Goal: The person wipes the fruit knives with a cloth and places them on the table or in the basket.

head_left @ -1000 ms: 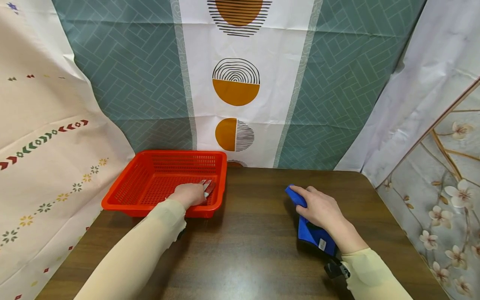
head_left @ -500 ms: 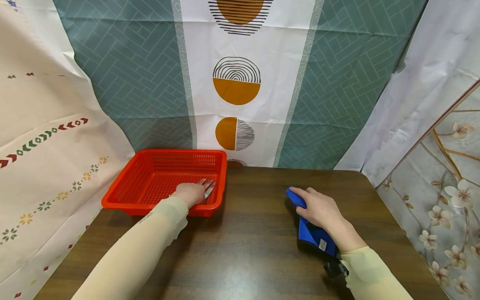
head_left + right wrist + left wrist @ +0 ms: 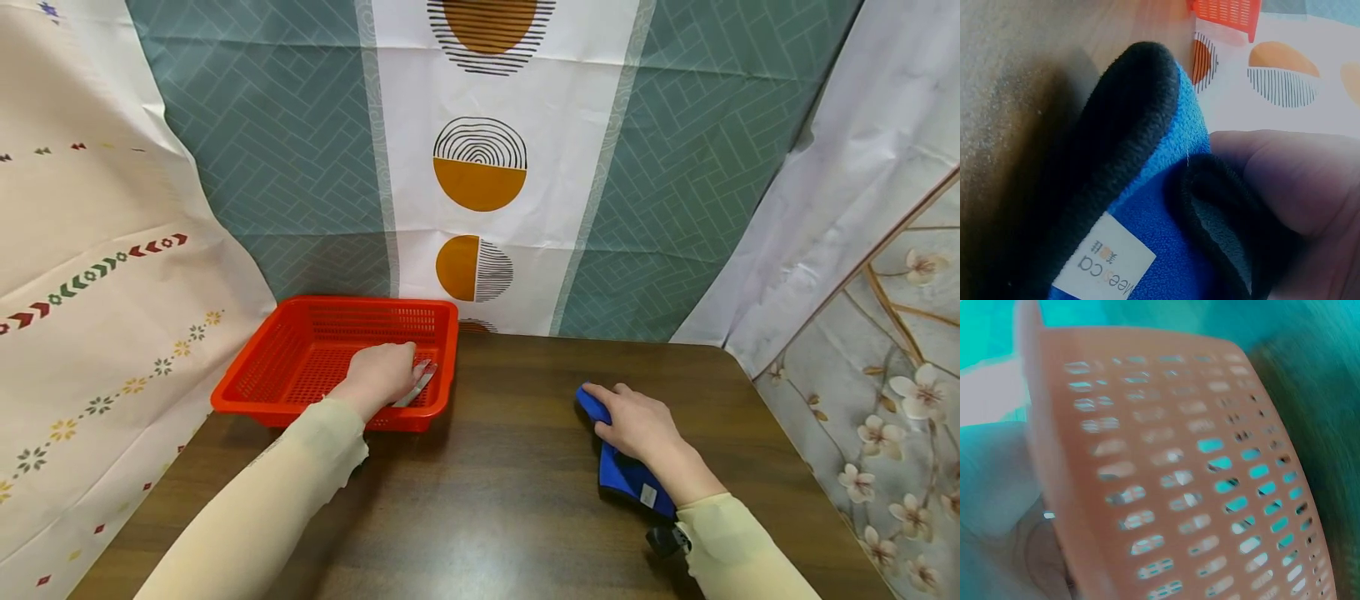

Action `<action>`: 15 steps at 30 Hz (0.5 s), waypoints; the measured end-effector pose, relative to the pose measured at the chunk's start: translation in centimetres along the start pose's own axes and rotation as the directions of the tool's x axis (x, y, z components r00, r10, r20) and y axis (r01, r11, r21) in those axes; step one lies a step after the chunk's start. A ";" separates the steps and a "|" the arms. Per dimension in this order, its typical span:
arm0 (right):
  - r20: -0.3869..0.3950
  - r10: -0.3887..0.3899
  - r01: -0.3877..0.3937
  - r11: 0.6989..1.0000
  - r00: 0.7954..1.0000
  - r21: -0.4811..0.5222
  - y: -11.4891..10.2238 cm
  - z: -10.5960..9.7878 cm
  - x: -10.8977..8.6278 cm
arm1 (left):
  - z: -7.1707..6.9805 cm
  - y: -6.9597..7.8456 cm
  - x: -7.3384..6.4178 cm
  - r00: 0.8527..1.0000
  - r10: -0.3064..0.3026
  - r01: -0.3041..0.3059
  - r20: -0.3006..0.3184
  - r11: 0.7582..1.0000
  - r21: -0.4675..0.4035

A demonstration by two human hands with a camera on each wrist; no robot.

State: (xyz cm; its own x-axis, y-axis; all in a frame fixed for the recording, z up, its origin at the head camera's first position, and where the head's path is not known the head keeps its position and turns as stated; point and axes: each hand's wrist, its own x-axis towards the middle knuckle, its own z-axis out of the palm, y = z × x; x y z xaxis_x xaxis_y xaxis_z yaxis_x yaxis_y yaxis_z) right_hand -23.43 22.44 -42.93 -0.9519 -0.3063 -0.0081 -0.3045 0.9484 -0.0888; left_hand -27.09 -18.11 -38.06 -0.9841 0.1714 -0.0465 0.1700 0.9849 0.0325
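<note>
My left hand (image 3: pixel 378 372) reaches into the red plastic basket (image 3: pixel 258 407), knuckles up and fingertips hidden. Slim silvery pieces (image 3: pixel 417 388), like cutlery, lie right beside and under its fingers; I cannot tell whether it holds them. In the left wrist view the basket's slotted wall (image 3: pixel 1166 412) stands before part of the hand (image 3: pixel 997 475). My right hand (image 3: pixel 637 425) grips the far end of a folded blue cloth (image 3: pixel 626 475) on the table. Up close, the cloth (image 3: pixel 1166 212) has a terry surface, thick black edging and a white label.
The brown wooden table (image 3: pixel 487 500) runs between the two hands. A patterned curtain (image 3: pixel 555 250) hangs along its far edge, just behind the basket. Floral fabric (image 3: pixel 885 450) drapes down the right side, cream printed fabric (image 3: pixel 112 333) down the left.
My left hand has lifted slightly and turned within the basket, and the silvery pieces beside it lie at a different angle. The right hand and cloth stay nearly in place.
</note>
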 end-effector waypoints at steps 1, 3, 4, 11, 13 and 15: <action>-0.002 0.001 -0.001 1.000 1.000 -0.005 0.0 0.0 0.0 | -0.1 0.2 -0.2 1.000 0.002 -0.002 -0.020 1.000 -0.008; -0.007 0.002 -0.002 1.000 1.000 -0.012 0.1 0.1 0.1 | -0.2 0.5 -0.6 0.998 0.007 -0.008 -0.067 1.000 -0.023; -0.007 0.004 -0.004 1.000 1.000 -0.014 0.2 0.2 0.2 | -0.3 0.6 -0.9 0.996 0.012 -0.015 -0.092 0.999 -0.030; 0.007 0.012 -0.012 0.999 1.000 -0.038 0.3 1.0 0.3 | -0.2 1.6 -2.6 0.964 0.051 -0.067 -0.261 0.996 -0.051; 0.007 0.010 -0.009 0.999 1.000 -0.048 0.3 1.2 0.4 | -0.1 1.8 -3.0 0.951 0.066 -0.086 -0.302 0.995 -0.053; 0.007 0.006 -0.006 0.999 1.000 -0.054 0.2 1.2 0.3 | 0.0 2.0 -3.5 0.935 0.087 -0.109 -0.343 0.993 -0.044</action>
State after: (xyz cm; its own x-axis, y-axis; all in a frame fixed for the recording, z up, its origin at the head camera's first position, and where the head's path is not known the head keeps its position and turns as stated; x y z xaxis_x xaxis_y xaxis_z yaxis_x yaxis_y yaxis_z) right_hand -23.73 22.44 -44.19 -0.9536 -0.3008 -0.0160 -0.3001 0.9533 -0.0353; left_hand -23.30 -16.70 -37.87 -0.9231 0.2380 0.3021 0.2738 0.9583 0.0815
